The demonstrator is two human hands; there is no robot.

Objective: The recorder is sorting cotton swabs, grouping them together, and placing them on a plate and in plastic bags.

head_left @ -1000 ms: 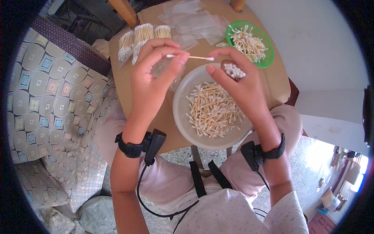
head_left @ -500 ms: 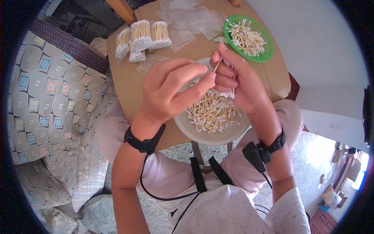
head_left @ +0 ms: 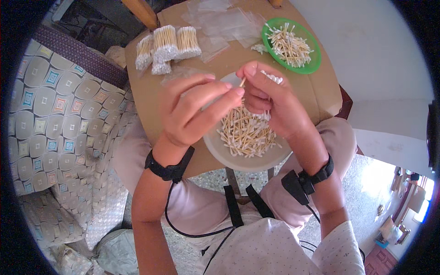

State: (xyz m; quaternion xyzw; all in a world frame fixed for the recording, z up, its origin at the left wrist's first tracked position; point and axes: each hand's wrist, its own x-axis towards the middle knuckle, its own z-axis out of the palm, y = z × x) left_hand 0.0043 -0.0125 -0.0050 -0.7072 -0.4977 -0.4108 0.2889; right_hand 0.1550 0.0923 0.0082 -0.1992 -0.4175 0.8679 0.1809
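Observation:
Above a whitish bowl (head_left: 243, 165) on my lap side of the board, both my hands meet at one cotton swab (head_left: 242, 83). My left hand (head_left: 195, 107) pinches it between thumb and fingertips. Curled around a bunch of cotton swabs (head_left: 272, 78) is my right hand (head_left: 286, 107); white tips stick out above and below its fingers. The right thumb and index finger are at the single swab's upper end. A loose pile of cotton swabs (head_left: 247, 133) lies in the bowl, partly hidden by my hands.
A green plate (head_left: 316, 62) of loose cotton swabs sits at the far right of the brown cardboard (head_left: 321, 96). Several packed swab bundles (head_left: 165, 43) stand far left, beside clear plastic bags (head_left: 233, 25). Patterned cloth (head_left: 68, 114) hangs at left.
Both hands have shifted slightly left, with the right one tilting so the bunch's upper white tips now show. The single swab stays between them.

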